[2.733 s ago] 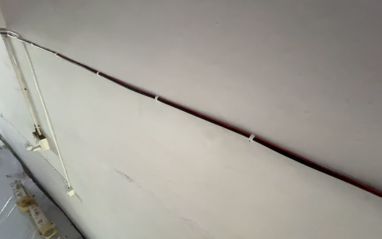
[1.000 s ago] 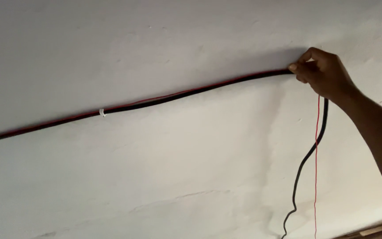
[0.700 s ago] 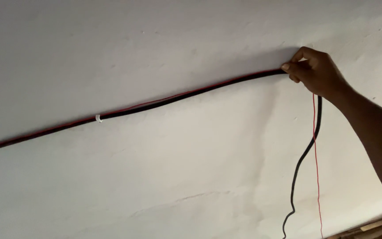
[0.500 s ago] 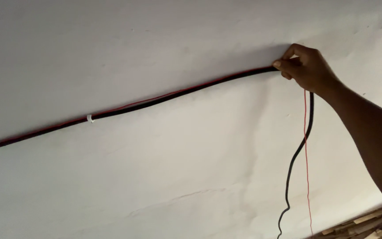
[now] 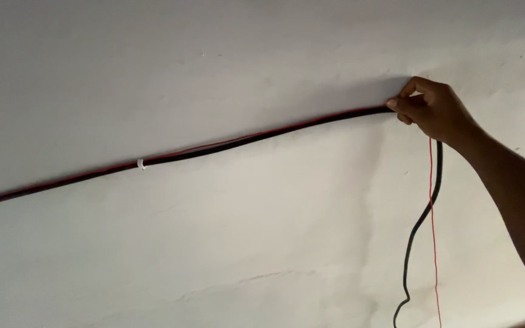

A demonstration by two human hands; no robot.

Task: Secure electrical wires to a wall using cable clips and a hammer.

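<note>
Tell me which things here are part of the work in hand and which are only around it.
In the work:
- right hand, fingers pinching the cables against the wall
- black cable
- thin red wire
- white clip holding both

Only around:
- white wall
- crack low in the plaster

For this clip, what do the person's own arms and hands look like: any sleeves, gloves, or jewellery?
Only one arm shows, entering from the right edge. The right hand is bare: no glove, and no ring is visible on the fingers. The wrist and forearm are bare too, with no sleeve, watch or band in the stretch that shows. The left hand is out of view.
</note>
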